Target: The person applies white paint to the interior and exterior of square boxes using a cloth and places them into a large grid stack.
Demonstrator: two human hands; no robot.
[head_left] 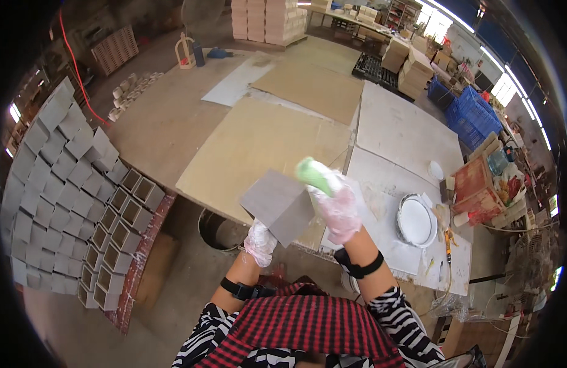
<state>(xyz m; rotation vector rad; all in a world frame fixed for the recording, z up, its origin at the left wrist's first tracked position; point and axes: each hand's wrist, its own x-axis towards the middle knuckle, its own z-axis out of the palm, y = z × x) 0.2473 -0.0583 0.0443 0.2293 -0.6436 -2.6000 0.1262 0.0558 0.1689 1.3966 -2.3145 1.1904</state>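
Observation:
A square grey box (280,205) is held tilted over the near edge of the table. My left hand (259,244), in a thin white glove, supports it from below and its near left side; the fingertips are hidden behind the box. At the box's right side is my right hand (338,205), gloved in a thin white cover. Its fingers are closed round a soft green sponge (314,175), which is smeared by motion. Whether the sponge touches the box I cannot tell.
Stacked grey boxes (50,202) stand at the left on a red board (136,270). A round pan of white liquid (416,221) and a yellow-handled spray gun (449,242) lie on the right of the table (246,153). Under its near edge sits a dark bucket (219,230). Blue crates (473,116) are beyond.

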